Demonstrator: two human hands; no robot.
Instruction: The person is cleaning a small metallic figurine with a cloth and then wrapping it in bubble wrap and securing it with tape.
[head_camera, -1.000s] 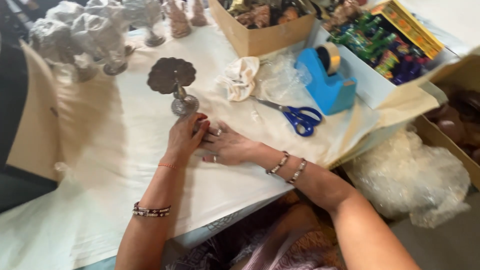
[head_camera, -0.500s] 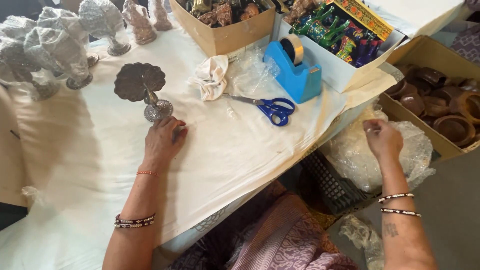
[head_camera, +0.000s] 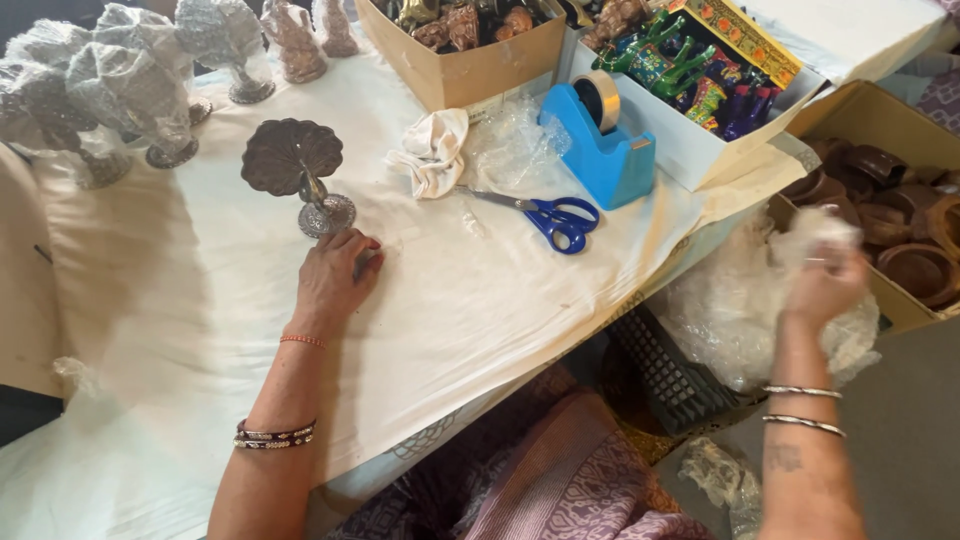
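My left hand (head_camera: 335, 278) rests palm down on the white cloth of the table (head_camera: 200, 330), fingers loosely curled, just in front of the round base of a metal peacock stand (head_camera: 300, 175). It holds nothing. Off the table's right edge, my right hand (head_camera: 822, 280) is blurred with motion and grips a crumpled piece of clear plastic wrap (head_camera: 825, 235), lifted above a heap of plastic wrap (head_camera: 740, 300) on the floor.
Blue scissors (head_camera: 550, 215), a blue tape dispenser (head_camera: 605, 150) and a white rag (head_camera: 432, 150) lie mid-table. Wrapped figures (head_camera: 110, 90) stand far left. Cardboard boxes of figurines (head_camera: 470, 40) and colourful toys (head_camera: 700, 85) sit behind; a box of brown bowls (head_camera: 890, 200) stands right.
My right hand left the table beside my left, swung out to the right over the plastic heap and took up a piece of wrap. My left hand stayed by the stand.
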